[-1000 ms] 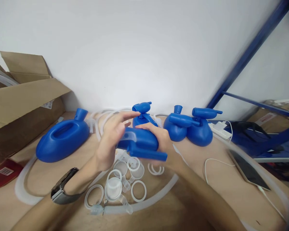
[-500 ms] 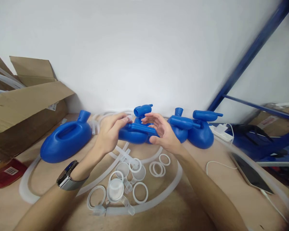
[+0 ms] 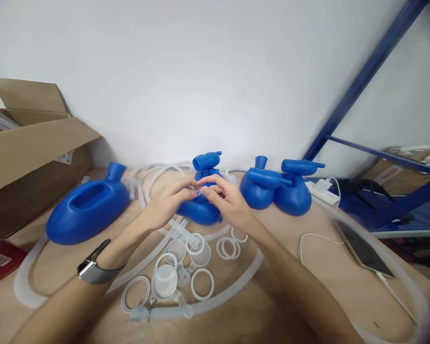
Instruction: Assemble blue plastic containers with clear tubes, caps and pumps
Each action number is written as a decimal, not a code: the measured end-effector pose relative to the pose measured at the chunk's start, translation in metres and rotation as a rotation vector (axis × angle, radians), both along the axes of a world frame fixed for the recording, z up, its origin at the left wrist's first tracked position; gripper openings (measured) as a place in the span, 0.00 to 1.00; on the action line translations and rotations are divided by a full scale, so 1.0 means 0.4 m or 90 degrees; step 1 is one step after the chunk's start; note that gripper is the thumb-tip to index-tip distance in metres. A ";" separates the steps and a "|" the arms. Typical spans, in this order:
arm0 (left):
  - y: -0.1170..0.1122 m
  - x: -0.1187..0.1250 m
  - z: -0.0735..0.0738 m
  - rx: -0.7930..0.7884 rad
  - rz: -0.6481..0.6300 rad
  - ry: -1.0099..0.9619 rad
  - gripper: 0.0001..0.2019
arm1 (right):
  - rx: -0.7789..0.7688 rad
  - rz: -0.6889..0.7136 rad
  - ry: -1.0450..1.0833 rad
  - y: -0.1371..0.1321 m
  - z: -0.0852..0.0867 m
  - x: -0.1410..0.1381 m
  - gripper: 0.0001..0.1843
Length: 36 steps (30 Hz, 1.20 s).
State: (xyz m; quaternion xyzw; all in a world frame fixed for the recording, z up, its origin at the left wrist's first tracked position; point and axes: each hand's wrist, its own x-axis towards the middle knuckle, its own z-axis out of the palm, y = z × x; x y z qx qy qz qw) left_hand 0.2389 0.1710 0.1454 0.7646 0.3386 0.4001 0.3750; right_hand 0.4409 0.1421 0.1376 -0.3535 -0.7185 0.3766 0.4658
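My left hand [image 3: 170, 200] and my right hand [image 3: 229, 200] meet fingertip to fingertip at the middle of the table, both closed. Pinched between them is a small clear plastic piece [image 3: 198, 192], mostly hidden by the fingers. Just under the fingers lies a blue plastic bottle [image 3: 200, 213], its upper part covered by my hands. Behind it stands another blue bottle with a blue tube-shaped piece [image 3: 207, 161] on top. Nearer to me are several clear round caps with spouts [image 3: 165, 282] and white sealing rings [image 3: 202, 284].
A large blue bottle [image 3: 89, 210] rests at left beside an open cardboard box [image 3: 39, 167]. Two blue bottles [image 3: 293, 196] stand at right, near a power strip [image 3: 322, 192] and a phone [image 3: 361, 248] with its cable. Clear hose [image 3: 232, 291] curves over the table.
My right hand has closed from an open curl and come to my left fingertips. The blue bottle under my hands sits slightly lower in view. The whole view has shifted a little.
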 end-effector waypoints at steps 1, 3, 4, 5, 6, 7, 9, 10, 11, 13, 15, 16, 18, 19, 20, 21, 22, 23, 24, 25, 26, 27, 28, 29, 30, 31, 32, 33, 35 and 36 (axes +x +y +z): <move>-0.003 0.001 0.001 0.005 0.008 0.007 0.13 | -0.004 0.005 0.001 -0.003 0.004 0.001 0.21; -0.011 0.002 0.005 0.026 0.019 0.019 0.14 | -0.003 0.000 -0.003 -0.011 0.014 0.000 0.19; -0.015 0.003 0.007 0.036 0.018 0.025 0.14 | 0.003 -0.009 -0.009 -0.016 0.019 -0.002 0.17; -0.019 0.004 0.009 0.044 0.013 0.030 0.14 | 0.011 -0.018 -0.015 -0.020 0.023 -0.004 0.15; -0.021 0.004 0.010 0.051 0.005 0.035 0.14 | 0.018 -0.026 -0.019 -0.022 0.026 -0.006 0.13; -0.023 0.004 0.011 0.055 -0.001 0.038 0.14 | 0.022 -0.031 -0.020 -0.024 0.029 -0.008 0.11; -0.026 0.005 0.011 0.062 -0.001 0.039 0.14 | 0.015 -0.026 -0.016 -0.024 0.032 -0.009 0.08; -0.028 0.007 0.010 0.069 0.005 0.040 0.14 | 0.009 -0.021 -0.015 -0.024 0.032 -0.009 0.07; -0.030 0.008 0.010 0.083 0.013 0.043 0.13 | 0.006 -0.020 -0.018 -0.024 0.033 -0.009 0.07; -0.035 0.012 0.011 0.127 0.029 0.042 0.12 | 0.021 -0.034 -0.038 -0.027 0.032 -0.008 0.06; -0.042 0.013 0.017 0.171 0.038 0.027 0.10 | 0.057 -0.055 -0.056 -0.033 0.031 -0.007 0.06; -0.046 0.012 0.022 0.186 0.036 0.015 0.09 | 0.074 -0.060 -0.060 -0.036 0.031 -0.007 0.05; -0.056 0.009 0.032 0.204 0.024 -0.002 0.07 | 0.101 -0.056 -0.058 -0.044 0.031 -0.006 0.06; -0.061 0.007 0.036 0.211 0.018 -0.005 0.07 | 0.113 -0.052 -0.054 -0.047 0.032 -0.005 0.06; -0.065 0.006 0.040 0.218 0.014 -0.009 0.06 | 0.124 -0.050 -0.050 -0.049 0.033 -0.004 0.07; -0.068 0.005 0.042 0.224 0.013 -0.012 0.06 | 0.134 -0.051 -0.047 -0.052 0.035 -0.004 0.07; -0.070 0.005 0.043 0.228 0.014 -0.015 0.05 | 0.142 -0.051 -0.044 -0.053 0.037 -0.003 0.07; -0.072 0.005 0.043 0.231 0.015 -0.020 0.05 | 0.145 -0.052 -0.043 -0.055 0.039 -0.002 0.07; -0.073 0.005 0.044 0.234 0.014 -0.025 0.05 | 0.142 -0.052 -0.042 -0.056 0.041 -0.002 0.07; -0.074 0.006 0.045 0.235 0.012 -0.028 0.05 | 0.138 -0.049 -0.039 -0.056 0.043 -0.002 0.07; -0.074 0.006 0.047 0.236 0.007 -0.028 0.05 | 0.134 -0.045 -0.032 -0.057 0.045 -0.002 0.06; -0.075 0.006 0.049 0.234 -0.002 -0.027 0.06 | 0.132 -0.040 -0.022 -0.058 0.047 -0.002 0.05; -0.076 0.005 0.053 0.230 -0.015 -0.027 0.06 | 0.132 -0.035 -0.013 -0.059 0.048 -0.002 0.03; -0.076 0.003 0.057 0.223 -0.033 -0.026 0.07 | 0.135 -0.034 -0.010 -0.060 0.050 -0.003 0.02; -0.076 0.000 0.061 0.213 -0.053 -0.025 0.07 | 0.136 -0.035 -0.014 -0.062 0.051 -0.003 0.02; -0.076 -0.003 0.064 0.202 -0.072 -0.024 0.07 | 0.135 -0.039 -0.023 -0.064 0.052 -0.003 0.01; -0.074 -0.007 0.066 0.188 -0.088 -0.025 0.07 | 0.133 -0.042 -0.033 -0.065 0.052 -0.003 0.02; -0.072 -0.011 0.066 0.176 -0.098 -0.025 0.07 | 0.134 -0.041 -0.036 -0.066 0.052 -0.002 0.02; -0.065 -0.019 0.064 0.150 -0.109 -0.026 0.06 | 0.139 -0.031 -0.038 -0.066 0.049 0.000 0.03; -0.060 -0.024 0.061 0.136 -0.109 -0.027 0.06 | 0.143 -0.024 -0.036 -0.066 0.047 0.002 0.05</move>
